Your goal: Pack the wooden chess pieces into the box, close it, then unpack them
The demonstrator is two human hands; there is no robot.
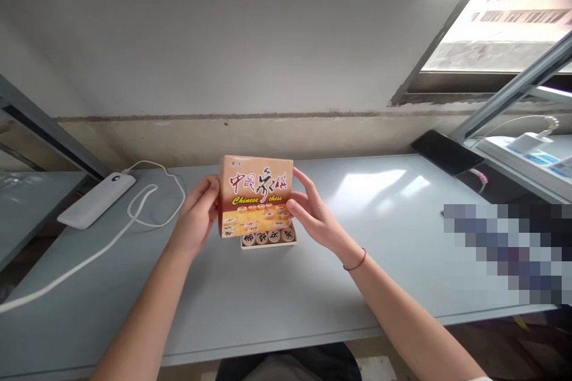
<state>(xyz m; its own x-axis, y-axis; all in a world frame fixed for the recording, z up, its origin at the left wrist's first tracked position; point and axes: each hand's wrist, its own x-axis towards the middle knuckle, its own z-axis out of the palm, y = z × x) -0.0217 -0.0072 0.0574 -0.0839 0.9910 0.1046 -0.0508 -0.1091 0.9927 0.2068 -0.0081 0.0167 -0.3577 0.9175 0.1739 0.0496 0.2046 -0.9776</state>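
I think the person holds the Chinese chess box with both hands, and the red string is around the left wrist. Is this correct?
Not quite: the red string is around the right wrist, not the left, as the head view shows. The rest stands: the left hand and right hand hold the Chinese chess box.

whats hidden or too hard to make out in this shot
Head view:
Most of the tray and its round wooden chess pieces: hidden behind the printed box lid, held up by the left hand and right hand.
Right end of the table: covered by a pixelated patch.
Building through the window: washed out by glare.
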